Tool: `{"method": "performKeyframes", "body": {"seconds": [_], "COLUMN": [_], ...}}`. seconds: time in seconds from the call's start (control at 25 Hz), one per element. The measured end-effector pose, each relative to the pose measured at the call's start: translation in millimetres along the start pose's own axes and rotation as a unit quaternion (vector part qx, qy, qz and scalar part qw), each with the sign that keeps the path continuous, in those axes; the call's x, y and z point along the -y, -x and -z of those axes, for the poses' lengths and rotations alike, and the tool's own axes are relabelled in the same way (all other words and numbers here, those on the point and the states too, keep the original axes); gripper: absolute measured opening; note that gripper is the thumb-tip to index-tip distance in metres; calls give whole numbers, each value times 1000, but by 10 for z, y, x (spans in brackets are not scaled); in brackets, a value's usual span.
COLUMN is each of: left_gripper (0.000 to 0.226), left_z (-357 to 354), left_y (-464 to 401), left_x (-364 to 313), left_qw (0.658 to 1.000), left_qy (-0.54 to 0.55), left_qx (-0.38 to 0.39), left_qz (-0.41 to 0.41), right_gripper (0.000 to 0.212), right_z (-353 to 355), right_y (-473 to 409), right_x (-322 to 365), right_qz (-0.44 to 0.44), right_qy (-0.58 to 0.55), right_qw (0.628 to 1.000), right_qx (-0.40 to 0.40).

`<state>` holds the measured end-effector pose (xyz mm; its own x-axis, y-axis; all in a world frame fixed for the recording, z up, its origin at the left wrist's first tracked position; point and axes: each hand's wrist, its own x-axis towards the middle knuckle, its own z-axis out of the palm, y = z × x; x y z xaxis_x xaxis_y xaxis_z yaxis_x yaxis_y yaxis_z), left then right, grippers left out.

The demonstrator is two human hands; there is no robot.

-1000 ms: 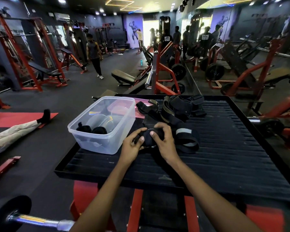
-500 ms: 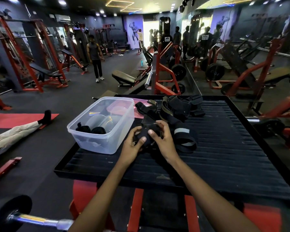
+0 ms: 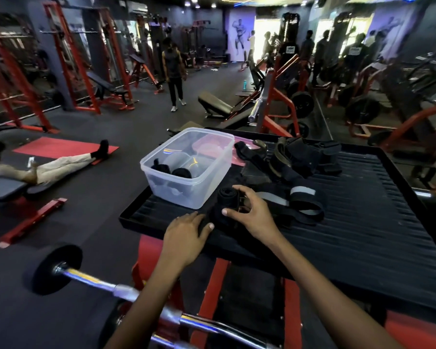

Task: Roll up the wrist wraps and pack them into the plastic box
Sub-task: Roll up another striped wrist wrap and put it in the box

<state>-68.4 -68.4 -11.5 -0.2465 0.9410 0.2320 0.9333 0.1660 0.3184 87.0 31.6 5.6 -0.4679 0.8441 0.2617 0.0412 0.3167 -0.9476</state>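
A black wrist wrap (image 3: 225,207), partly rolled, lies on the ribbed black platform (image 3: 363,235) just in front of the clear plastic box (image 3: 186,170). My right hand (image 3: 252,215) curls over the wrap's roll, thumb and fingers around it. My left hand (image 3: 186,235) grips the wrap's near end at the platform's front edge. Two rolled black wraps (image 3: 171,170) sit inside the box. A black strap with grey bands (image 3: 300,200) lies right of my right hand.
A heap of black and olive straps (image 3: 305,157) sits at the platform's back, with a pink lid (image 3: 237,159) behind the box. A barbell (image 3: 106,283) lies low at the left. A person (image 3: 174,71) stands on the gym floor; another lies on a bench at left.
The camera has swung to the left and down. My left hand has slid back toward the platform's front edge; the wrap now stretches between both hands.
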Motion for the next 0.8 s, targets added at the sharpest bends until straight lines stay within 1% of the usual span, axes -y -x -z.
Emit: {"method": "performKeyframes", "body": {"seconds": [0.04, 0.12, 0.2, 0.28, 0.36, 0.48, 0.56, 0.6, 0.68, 0.72, 0.8], "left_gripper": [71, 81, 86, 87, 87, 83, 74, 73, 80, 80, 70], "left_z": [-15, -44, -69, -92, -71, -36, -18, -11, 7, 8, -13], "left_y": [20, 47, 68, 68, 75, 89, 103, 105, 112, 115, 106], "left_x": [9, 39, 44, 57, 49, 28, 16, 12, 6, 7, 20], "left_qw": [1000, 999, 997, 997, 996, 996, 995, 995, 995, 995, 994], "left_qy": [-20, -53, -66, -74, -80, -82, -89, -92, -93, -91, -92], "left_qx": [0, -2, 6, 11, 13, 17, 29, 32, 33, 34, 41], "left_qz": [3, 13, 26, 30, 29, 32, 35, 36, 34, 32, 33], "right_gripper": [53, 49, 51, 58, 59, 52, 49, 49, 49, 49, 54], "right_z": [-34, -103, -138, -147, -146, -183, -222, -239, -253, -244, -194], "right_y": [18, 41, 63, 90, 107, 77, 38, 18, -13, -26, -46], "right_x": [-7, -19, -63, -102, -102, -75, -66, -64, -39, -19, 54], "right_qz": [7, 8, -3, -21, -36, -51, -68, -74, -77, -74, -60], "right_qy": [15, 32, 60, 119, 152, 149, 136, 137, 144, 148, 185], "right_qw": [1000, 999, 997, 989, 982, 985, 987, 986, 985, 985, 981], "right_qx": [0, 14, 46, 88, 102, 76, 57, 57, 55, 45, 22]}}
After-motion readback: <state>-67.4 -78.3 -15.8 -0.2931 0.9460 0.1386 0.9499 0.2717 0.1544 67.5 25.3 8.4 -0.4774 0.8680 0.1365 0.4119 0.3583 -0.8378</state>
